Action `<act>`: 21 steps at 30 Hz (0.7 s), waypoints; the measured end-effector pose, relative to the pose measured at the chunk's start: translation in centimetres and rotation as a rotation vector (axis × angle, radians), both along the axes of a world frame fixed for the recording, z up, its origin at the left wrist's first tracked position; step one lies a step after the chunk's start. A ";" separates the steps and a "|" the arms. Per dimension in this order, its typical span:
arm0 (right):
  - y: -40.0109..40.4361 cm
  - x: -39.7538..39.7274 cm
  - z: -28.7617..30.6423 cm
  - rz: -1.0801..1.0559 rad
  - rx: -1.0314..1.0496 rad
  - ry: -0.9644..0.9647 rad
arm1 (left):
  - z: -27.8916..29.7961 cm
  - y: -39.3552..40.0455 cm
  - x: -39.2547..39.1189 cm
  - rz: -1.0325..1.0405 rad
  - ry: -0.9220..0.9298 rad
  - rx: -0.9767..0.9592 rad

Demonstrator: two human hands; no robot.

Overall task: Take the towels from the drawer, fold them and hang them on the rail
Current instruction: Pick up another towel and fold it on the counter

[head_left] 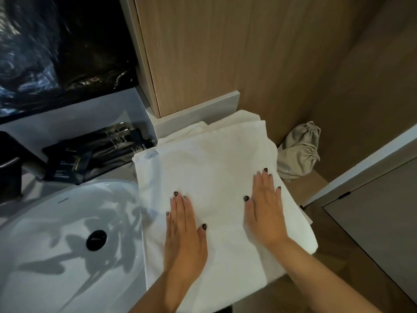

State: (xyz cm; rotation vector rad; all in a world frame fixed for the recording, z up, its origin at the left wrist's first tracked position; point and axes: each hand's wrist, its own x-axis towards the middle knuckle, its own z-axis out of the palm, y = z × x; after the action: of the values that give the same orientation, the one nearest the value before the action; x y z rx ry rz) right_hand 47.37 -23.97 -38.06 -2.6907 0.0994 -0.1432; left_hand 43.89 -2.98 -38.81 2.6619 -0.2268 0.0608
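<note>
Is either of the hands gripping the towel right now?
No, the left hand and right hand both lie flat on the towel.

Bathroom, likely a hotel one. White oval basin [56, 233] with black drain plug [96, 240] sat in a vanity counter [33, 188]. Black toiletry packets [97, 152] lay behind it; wood-panel walls [225, 53] surrounded.

— What's worn on the arms?
— No sleeves in view; both forearms are bare.
— And the nails?
— Dark, near-black polish on the left hand [184, 233] and right hand [265, 212], some nails carrying pale patterned accents.
</note>
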 end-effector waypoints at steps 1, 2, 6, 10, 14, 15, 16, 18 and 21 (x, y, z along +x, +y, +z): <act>1.0 -1.5 0.1 0.035 0.011 -0.041 | 0.0 -0.5 -1.6 0.008 0.018 -0.008; 2.1 -3.3 0.0 0.121 0.011 -0.069 | 0.0 -1.0 -3.2 0.007 0.034 -0.007; 2.9 -8.8 -2.3 0.479 -0.213 0.000 | -0.4 -1.7 -7.6 -0.050 0.078 0.181; -0.4 -9.3 -2.5 0.502 -0.310 0.170 | -0.9 -0.9 -9.9 0.025 0.103 0.282; -3.6 -9.8 -2.4 0.418 -0.355 0.279 | -1.0 0.4 -12.9 0.148 0.146 0.331; -4.5 -9.8 -2.0 0.396 -0.351 0.304 | -1.0 0.8 -13.6 0.169 0.150 0.324; -5.2 -9.8 -1.6 0.372 -0.343 0.332 | -1.0 1.0 -14.1 0.188 0.144 0.303; -6.4 -9.8 -0.7 0.330 -0.314 0.410 | -0.8 1.3 -15.0 0.215 0.195 0.309; -6.0 -11.1 1.0 0.213 -0.052 0.444 | -0.7 1.8 -16.6 0.282 0.313 0.304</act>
State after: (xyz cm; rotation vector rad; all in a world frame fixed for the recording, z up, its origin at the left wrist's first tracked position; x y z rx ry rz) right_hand 36.27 -29.99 -37.09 -2.7155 -0.0574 0.5234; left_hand 27.28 -1.15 -39.49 2.9339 0.2612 -0.3232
